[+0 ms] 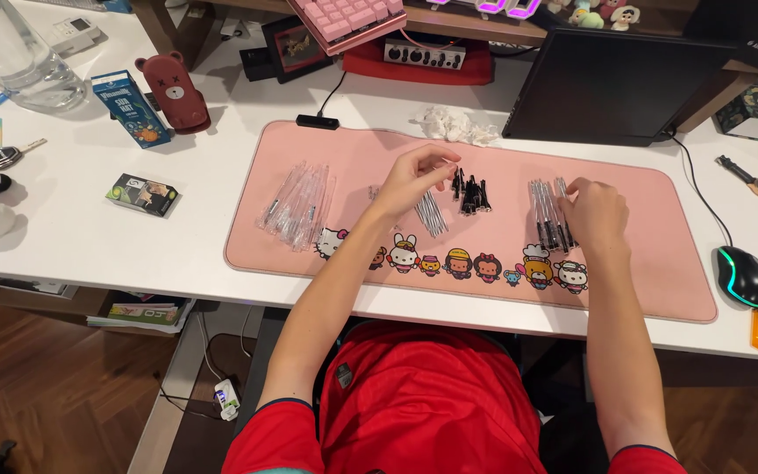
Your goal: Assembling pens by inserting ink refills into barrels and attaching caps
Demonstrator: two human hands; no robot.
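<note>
Left hand (414,175): fingers pinched together above small black pen caps (471,195) on pink rectangular desk mat (642,281) | Right hand (594,215): fingers curled onto row of clear-barrelled pens (544,211); whether clamped, cannot tell.

Person seen from above, dressed in red

A bright red short-sleeved top is worn, and each sleeve is finished with a thin dark band at the hem. Red shorts or a lap covering of the same shade are seen below, marked with a small dark patch on the left side. Both forearms are left bare, and the left hand (414,175) and right hand (594,215) are uncovered; no watch or ring can be made out.
</note>
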